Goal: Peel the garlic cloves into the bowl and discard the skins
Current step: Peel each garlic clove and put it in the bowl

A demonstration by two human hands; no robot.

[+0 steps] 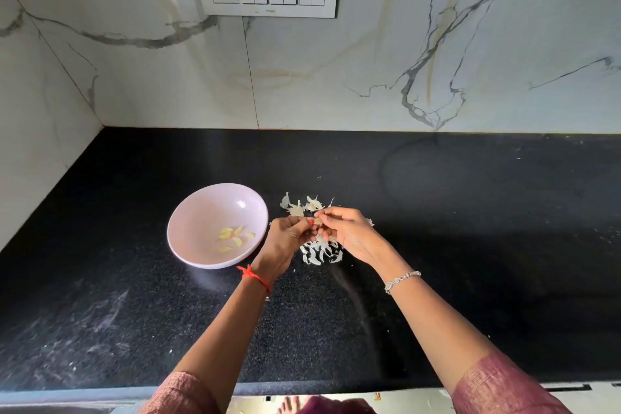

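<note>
Pale and half hidden by fingertips, the garlic clove is held in the air just to the right of the bowl, pinched from both sides. The left hand has its fingers curled in around one end of the clove. The right hand closes thumb and forefinger on the other end, its remaining fingers loosely bent. Whether any skin clings to the clove is too small to tell.

The step in hand looks like stripping this clove. To do it well, the left hand would best serve as the steady clamp. The right hand would nip a loose edge of skin at the tip and draw it along the clove's length — a short pull rather than a twist, since papery skin is likely to tear into slivers. Working low over the skins should let the flakes fall onto that scatter and not drift toward the bowl.

Once bare, the clove needs only a short carry leftward to join the peeled cloves, a handful lying in the bowl's bottom.

The skins lie loose on the black table right of the bowl — some beneath the hands, some beyond them — and are not yet discarded.
</note>
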